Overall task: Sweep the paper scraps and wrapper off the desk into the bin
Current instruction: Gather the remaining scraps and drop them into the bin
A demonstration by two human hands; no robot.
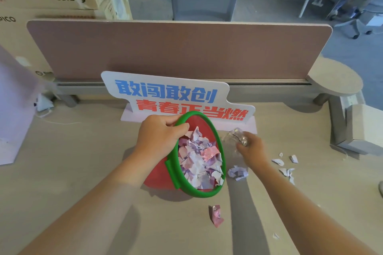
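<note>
A red bin with a green rim lies tilted on the desk, its mouth facing right, with several torn paper scraps inside. My left hand grips the rim at its upper left. My right hand is closed on a clear crinkled wrapper just right of the bin's mouth. A crumpled scrap lies beside the rim. More small scraps are scattered to the right. A pink wrapper lies on the desk in front of the bin.
A white sign with blue and red characters stands just behind the bin. A pink divider panel runs along the desk's back edge. A white box sits at the right edge, and a pale board at the left.
</note>
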